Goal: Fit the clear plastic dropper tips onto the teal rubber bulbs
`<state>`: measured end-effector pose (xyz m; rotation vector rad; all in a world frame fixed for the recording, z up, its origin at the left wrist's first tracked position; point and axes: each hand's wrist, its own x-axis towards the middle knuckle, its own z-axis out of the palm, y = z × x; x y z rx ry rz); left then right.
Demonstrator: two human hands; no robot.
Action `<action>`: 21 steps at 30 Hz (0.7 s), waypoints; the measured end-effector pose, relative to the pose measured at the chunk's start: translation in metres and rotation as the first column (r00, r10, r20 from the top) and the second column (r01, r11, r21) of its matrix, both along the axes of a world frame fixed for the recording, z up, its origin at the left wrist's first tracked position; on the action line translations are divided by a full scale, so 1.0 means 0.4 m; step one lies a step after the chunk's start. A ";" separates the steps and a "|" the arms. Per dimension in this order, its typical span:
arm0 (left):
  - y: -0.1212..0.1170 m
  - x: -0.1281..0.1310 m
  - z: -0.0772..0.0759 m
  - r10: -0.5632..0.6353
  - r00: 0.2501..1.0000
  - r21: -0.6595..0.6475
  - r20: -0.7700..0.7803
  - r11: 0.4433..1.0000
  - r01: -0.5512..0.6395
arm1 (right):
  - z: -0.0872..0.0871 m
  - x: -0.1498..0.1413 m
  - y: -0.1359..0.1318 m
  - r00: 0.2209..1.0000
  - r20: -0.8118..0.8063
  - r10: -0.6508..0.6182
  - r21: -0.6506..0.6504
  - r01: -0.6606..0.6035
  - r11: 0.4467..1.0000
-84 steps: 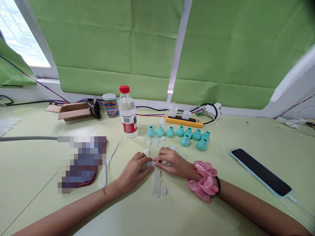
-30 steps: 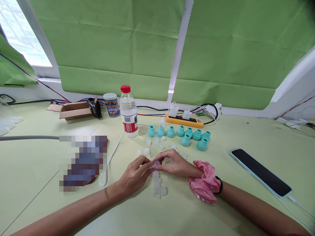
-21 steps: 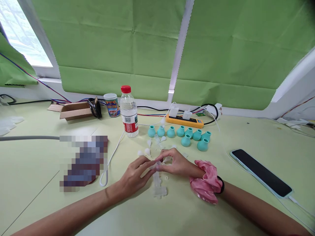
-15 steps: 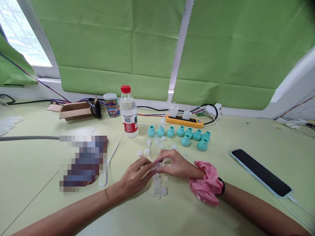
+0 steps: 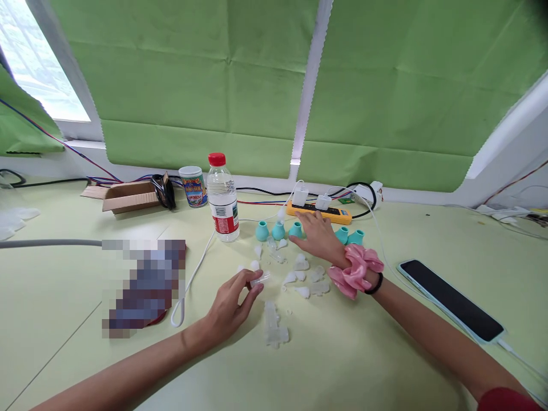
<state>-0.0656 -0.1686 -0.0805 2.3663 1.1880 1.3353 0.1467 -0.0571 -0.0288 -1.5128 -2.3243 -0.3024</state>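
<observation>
An indoor workspace beside a window (image 5: 43, 63), though whether home, office or small workshop cannot be told. The window is at the left, and green blinds (image 5: 184, 85) hang behind a pale yellow-green desk (image 5: 342, 365). An orange power strip (image 5: 345, 218) with white chargers (image 5: 323, 202), loose red and blue wires (image 5: 60, 138) and a cabled phone (image 5: 451, 297) suggest everyday desk use, as do a red-capped bottle (image 5: 223, 200) and a printed tub (image 5: 193, 187). Teal bulb-shaped pieces (image 5: 262, 231) and translucent plastic pieces (image 5: 319, 287) point to small-part handwork.
</observation>
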 end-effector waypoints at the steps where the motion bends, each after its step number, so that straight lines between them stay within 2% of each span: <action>1: 0.001 0.000 -0.001 -0.008 1.000 0.002 0.025 1.000 0.008 | -0.009 -0.004 0.010 0.996 0.071 -0.045 -0.020 0.046 0.999; 4: 0.004 0.000 -0.002 -0.024 0.998 -0.029 0.063 0.999 0.026 | -0.028 -0.020 0.025 0.982 0.174 -0.079 -0.052 0.090 0.995; 7: 0.006 0.001 0.006 -0.012 0.996 -0.172 0.093 0.985 0.028 | -0.029 -0.024 0.030 0.988 0.141 -0.057 -0.066 0.067 0.996; 9: 0.005 0.003 0.014 -0.019 0.993 -0.287 0.120 0.957 0.053 | -0.017 -0.016 0.027 0.998 0.060 -0.022 -0.063 0.026 0.998; 11: 0.002 0.007 0.023 -0.062 0.990 -0.380 0.129 0.919 0.107 | 0.005 -0.003 0.012 0.996 -0.086 0.021 -0.022 -0.023 1.000; 13: -0.003 0.012 0.035 -0.097 0.983 -0.450 0.155 0.879 0.158 | 0.035 0.009 -0.021 0.959 -0.262 0.104 0.008 -0.106 0.994; 15: -0.008 0.018 0.049 -0.080 0.968 -0.490 0.239 0.851 0.192 | 0.065 0.015 -0.071 0.879 -0.410 0.243 -0.049 -0.287 0.957; 17: -0.014 0.026 0.066 -0.024 0.929 -0.480 0.369 0.851 0.213 | 0.084 0.009 -0.130 0.801 -0.498 0.332 -0.118 -0.442 0.889; 19: -0.021 0.035 0.083 0.019 0.870 -0.446 0.493 0.864 0.234 | 0.084 -0.009 -0.187 0.732 -0.567 0.378 -0.185 -0.560 0.808; 21: -0.031 0.045 0.095 0.026 0.819 -0.433 0.574 0.858 0.276 | 0.063 -0.036 -0.232 0.658 -0.655 0.372 -0.183 -0.615 0.767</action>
